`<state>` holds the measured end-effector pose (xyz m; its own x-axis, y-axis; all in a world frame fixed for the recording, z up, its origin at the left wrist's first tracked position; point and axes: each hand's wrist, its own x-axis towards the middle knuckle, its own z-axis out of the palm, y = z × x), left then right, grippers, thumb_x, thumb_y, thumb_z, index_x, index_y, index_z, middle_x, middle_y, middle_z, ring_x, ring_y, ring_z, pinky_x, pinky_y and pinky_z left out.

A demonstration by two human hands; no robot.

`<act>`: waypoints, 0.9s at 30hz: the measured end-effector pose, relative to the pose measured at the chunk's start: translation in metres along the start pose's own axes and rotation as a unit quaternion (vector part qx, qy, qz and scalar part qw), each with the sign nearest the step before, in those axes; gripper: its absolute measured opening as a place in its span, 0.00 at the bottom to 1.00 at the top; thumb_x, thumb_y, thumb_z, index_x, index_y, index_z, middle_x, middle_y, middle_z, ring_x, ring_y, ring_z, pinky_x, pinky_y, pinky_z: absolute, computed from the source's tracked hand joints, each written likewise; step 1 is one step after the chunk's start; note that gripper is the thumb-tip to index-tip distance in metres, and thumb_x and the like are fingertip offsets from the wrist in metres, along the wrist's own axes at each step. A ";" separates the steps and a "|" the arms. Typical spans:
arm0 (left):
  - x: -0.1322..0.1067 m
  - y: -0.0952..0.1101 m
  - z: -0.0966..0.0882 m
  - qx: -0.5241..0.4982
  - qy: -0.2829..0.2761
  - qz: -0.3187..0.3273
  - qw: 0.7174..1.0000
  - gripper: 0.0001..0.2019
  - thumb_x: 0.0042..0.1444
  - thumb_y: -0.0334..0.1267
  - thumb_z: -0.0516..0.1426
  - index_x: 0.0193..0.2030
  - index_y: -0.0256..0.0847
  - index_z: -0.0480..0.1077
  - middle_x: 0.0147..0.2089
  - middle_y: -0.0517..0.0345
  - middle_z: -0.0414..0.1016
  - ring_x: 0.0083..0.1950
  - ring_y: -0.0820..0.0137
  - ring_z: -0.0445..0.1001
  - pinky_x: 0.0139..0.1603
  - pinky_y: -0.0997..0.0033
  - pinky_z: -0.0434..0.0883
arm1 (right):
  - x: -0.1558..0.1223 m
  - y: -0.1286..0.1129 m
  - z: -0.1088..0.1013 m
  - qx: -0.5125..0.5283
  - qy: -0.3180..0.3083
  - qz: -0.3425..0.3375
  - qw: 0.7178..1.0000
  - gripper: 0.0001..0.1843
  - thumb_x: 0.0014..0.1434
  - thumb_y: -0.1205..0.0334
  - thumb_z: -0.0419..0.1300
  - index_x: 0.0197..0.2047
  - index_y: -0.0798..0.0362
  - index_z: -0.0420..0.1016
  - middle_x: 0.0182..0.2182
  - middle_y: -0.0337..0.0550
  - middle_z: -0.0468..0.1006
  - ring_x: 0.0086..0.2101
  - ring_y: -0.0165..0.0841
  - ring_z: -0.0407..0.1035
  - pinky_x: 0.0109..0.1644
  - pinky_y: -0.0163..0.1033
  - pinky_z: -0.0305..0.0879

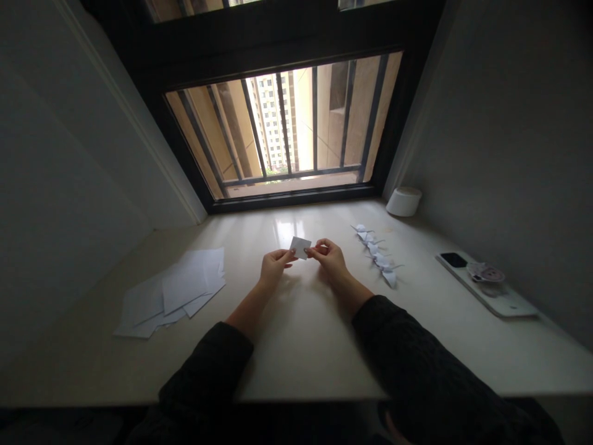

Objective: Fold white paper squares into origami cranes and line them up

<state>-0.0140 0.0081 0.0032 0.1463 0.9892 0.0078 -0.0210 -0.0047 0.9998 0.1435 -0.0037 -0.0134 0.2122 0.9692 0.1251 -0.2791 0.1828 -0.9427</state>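
Note:
A small folded square of white paper (301, 246) is held up between my two hands, over the middle of the pale sill. My left hand (275, 266) pinches its left edge between thumb and fingers. On the right side, my right hand (330, 258) grips the paper's lower right edge with thumb and forefinger. To the right of that hand lies a row of several folded paper cranes (376, 252). A loose stack of white paper sheets (185, 284) spreads out at the left.
A white smartphone (500, 296) with a round grip on its back lies face down at the right. Near the window corner stands a white cylindrical object (404, 202). The dark window frame (296, 199) borders the sill's far side, with walls left and right.

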 end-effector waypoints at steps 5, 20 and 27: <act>-0.001 0.001 0.000 0.030 0.010 0.018 0.999 0.19 0.43 0.53 0.63 0.30 0.36 0.78 0.30 0.48 0.79 0.37 0.61 0.77 0.33 0.69 0.69 | 0.001 0.000 -0.001 -0.003 0.001 -0.002 1.000 0.25 0.34 0.48 0.71 0.28 0.50 0.63 0.21 0.38 0.77 0.25 0.35 0.73 0.35 0.41 0.67; -0.016 0.016 0.002 0.171 0.130 0.210 0.954 0.09 0.41 0.40 0.67 0.33 0.54 0.78 0.40 0.59 0.80 0.44 0.60 0.75 0.45 0.67 0.66 | -0.002 -0.010 -0.001 -0.073 -0.085 -0.061 0.992 0.21 0.43 0.50 0.67 0.41 0.50 0.77 0.30 0.42 0.79 0.35 0.36 0.73 0.44 0.43 0.67; -0.011 0.014 0.000 0.183 0.094 0.189 0.960 0.25 0.40 0.41 0.68 0.49 0.54 0.73 0.40 0.58 0.79 0.45 0.61 0.76 0.50 0.63 0.67 | 0.005 -0.002 -0.006 -0.114 -0.066 -0.103 0.986 0.13 0.43 0.54 0.67 0.34 0.48 0.80 0.33 0.42 0.81 0.34 0.36 0.73 0.45 0.44 0.67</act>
<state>-0.0157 -0.0033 0.0172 0.0150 0.9152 0.4028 0.3160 -0.3866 0.8665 0.1507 -0.0006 -0.0127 0.1148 0.9314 0.3455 -0.0224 0.3502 -0.9364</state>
